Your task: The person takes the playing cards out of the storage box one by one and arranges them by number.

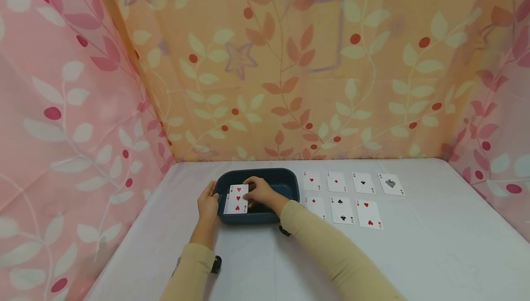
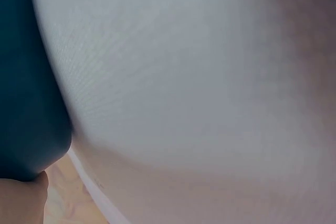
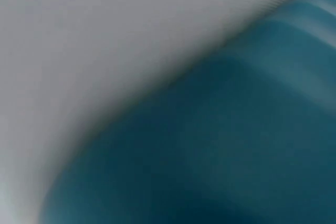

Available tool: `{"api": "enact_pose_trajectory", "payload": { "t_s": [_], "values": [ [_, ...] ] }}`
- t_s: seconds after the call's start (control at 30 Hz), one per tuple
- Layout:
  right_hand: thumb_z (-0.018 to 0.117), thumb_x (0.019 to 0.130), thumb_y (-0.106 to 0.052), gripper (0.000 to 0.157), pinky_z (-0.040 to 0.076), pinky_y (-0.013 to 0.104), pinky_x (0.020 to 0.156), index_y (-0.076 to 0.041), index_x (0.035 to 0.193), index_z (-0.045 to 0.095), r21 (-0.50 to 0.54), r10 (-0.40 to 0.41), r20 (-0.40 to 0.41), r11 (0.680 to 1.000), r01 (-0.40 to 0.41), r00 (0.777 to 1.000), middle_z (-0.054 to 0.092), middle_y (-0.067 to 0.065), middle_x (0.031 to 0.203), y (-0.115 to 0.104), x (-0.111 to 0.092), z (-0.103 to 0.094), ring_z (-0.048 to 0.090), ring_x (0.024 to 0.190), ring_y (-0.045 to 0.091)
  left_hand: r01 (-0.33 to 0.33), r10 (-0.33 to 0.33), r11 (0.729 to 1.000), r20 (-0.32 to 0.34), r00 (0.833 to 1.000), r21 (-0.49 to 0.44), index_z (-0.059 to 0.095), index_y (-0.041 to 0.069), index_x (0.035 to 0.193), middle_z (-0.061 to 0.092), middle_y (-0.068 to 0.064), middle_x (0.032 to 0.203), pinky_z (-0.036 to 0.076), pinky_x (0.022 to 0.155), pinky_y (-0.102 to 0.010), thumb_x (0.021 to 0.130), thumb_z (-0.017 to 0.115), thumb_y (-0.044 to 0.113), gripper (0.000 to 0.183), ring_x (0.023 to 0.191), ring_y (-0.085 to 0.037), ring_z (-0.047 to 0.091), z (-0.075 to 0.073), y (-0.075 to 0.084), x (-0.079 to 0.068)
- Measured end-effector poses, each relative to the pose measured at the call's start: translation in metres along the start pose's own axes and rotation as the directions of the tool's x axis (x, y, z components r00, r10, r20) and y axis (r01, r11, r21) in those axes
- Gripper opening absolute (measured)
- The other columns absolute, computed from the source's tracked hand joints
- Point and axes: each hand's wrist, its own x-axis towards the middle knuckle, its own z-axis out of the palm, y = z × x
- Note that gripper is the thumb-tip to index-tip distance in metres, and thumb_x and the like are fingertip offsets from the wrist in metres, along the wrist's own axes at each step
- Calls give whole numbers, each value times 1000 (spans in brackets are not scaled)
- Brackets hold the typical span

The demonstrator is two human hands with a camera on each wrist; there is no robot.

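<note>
A dark blue plastic basin (image 1: pixel 258 218) stands on the table, also filling the right of the right wrist view (image 3: pixel 220 129). My left hand (image 1: pixel 208 202) grips its left end, thumb at the rim and fingers along the outer wall. Over the basin's inside, my right hand (image 1: pixel 262 192) pinches the right edge of a three of hearts playing card (image 1: pixel 238 198), face up. Another white card (image 1: pixel 226 204) shows partly from behind it at the left. In the left wrist view, a finger (image 2: pixel 21 198) touches the basin's wall (image 2: pixel 31 77).
Right of the basin, face-up playing cards lie in two rows. Behind are aces, among them the ace of spades (image 1: pixel 391 184); in front are twos, including the two of clubs (image 1: pixel 342 210) and two of hearts (image 1: pixel 370 214). Patterned cloth (image 1: pixel 290 61) hangs along the table's (image 1: pixel 414 255) back and sides.
</note>
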Motion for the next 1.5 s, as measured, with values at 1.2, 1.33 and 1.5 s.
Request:
{"api": "enact_pose_trajectory", "payload": {
  "t_s": [1.2, 1.33, 1.5],
  "values": [
    [67, 88, 2, 55, 58, 29, 62, 3, 138, 45, 41, 93, -107, 995, -89, 990, 67, 13, 83, -22, -70, -77, 64, 60, 18, 23, -23, 1000, 5, 1000, -12, 27, -1, 151, 30, -14, 154, 20, 116, -37, 99, 32, -9, 53, 143, -25, 25, -2, 6, -6],
    [66, 89, 2, 55, 58, 29, 63, 3, 139, 45, 44, 94, -112, 995, -90, 989, 67, 13, 85, -23, -78, -83, 64, 61, 18, 9, -9, 1000, 16, 1000, -8, 27, -2, 150, 30, -15, 154, 19, 116, -37, 99, 32, -10, 52, 143, -25, 25, -2, 5, -7],
    [66, 89, 1, 53, 58, 28, 64, 2, 138, 46, 34, 102, -125, 995, -98, 987, 67, 13, 87, -24, -88, -95, 63, 60, 17, 7, -6, 1000, 23, 1000, -8, 26, -3, 151, 29, -16, 154, 19, 116, -37, 99, 31, -10, 52, 144, -26, 24, -2, 6, -8]
  ]
}}
